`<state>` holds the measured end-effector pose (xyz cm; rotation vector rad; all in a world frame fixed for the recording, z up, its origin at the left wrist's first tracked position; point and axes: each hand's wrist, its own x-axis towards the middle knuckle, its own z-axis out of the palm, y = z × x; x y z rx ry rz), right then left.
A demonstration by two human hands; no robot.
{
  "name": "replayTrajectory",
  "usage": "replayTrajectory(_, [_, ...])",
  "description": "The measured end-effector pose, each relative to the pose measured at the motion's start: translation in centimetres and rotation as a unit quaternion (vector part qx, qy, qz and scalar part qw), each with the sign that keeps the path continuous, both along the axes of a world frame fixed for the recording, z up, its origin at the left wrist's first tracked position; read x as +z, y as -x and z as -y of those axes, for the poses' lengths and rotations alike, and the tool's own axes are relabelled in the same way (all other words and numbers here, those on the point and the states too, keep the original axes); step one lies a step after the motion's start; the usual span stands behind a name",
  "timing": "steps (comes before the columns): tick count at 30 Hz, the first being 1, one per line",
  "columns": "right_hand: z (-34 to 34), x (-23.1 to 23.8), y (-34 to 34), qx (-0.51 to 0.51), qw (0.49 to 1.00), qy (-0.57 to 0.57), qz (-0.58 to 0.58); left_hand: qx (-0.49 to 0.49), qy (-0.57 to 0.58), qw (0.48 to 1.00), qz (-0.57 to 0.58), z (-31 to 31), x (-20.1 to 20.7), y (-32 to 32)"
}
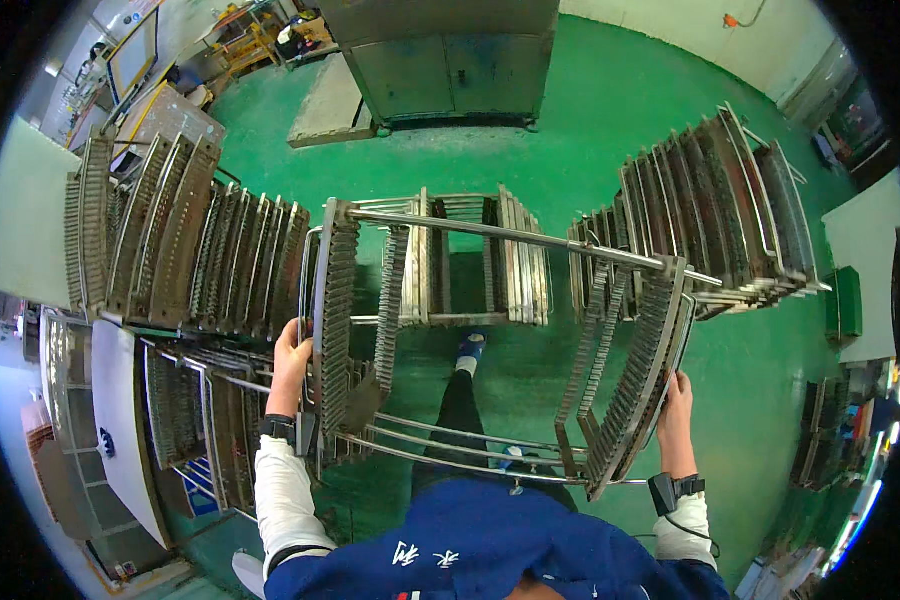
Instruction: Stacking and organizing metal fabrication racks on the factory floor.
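A metal slotted rack (338,310) spans the space before my body, with toothed side walls joined by steel rods. My left hand (289,368) is closed around the outer edge of its left side. On the opposite side, my right hand (676,424) grips the outer frame of the right toothed wall; the rack partly hides its fingers. The rack hangs tilted above the floor, held by both hands. Beyond it, partly seen through its open middle, stands a group of similar racks (525,262).
Rows of similar racks stand at the left (175,225) and right (705,205). More racks (232,430) sit on a lower level at left, beside a white panel (125,420). A metal cabinet (450,75) stands at the back on the green floor (610,85).
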<state>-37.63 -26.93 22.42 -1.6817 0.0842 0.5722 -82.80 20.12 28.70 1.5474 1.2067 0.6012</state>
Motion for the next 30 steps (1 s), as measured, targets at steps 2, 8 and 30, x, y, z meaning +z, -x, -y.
replayTrajectory(2, [-3.7, 0.7, -1.2, -0.006, 1.0, 0.001, 0.0, -0.006, 0.02, 1.0, 0.006, -3.2, 0.1, -1.3])
replayTrajectory(8, [-15.5, 2.6, -5.4, 0.015, 0.998, 0.051, -0.045, 0.026, 0.077, 0.997, -0.001, -12.1, -1.3, -4.8])
replayTrajectory(30, [-35.7, -13.9, -14.5, 0.088, 0.985, 0.136, -0.056, 0.073, 0.164, 0.977, -0.113, -26.0, -20.0, -7.6])
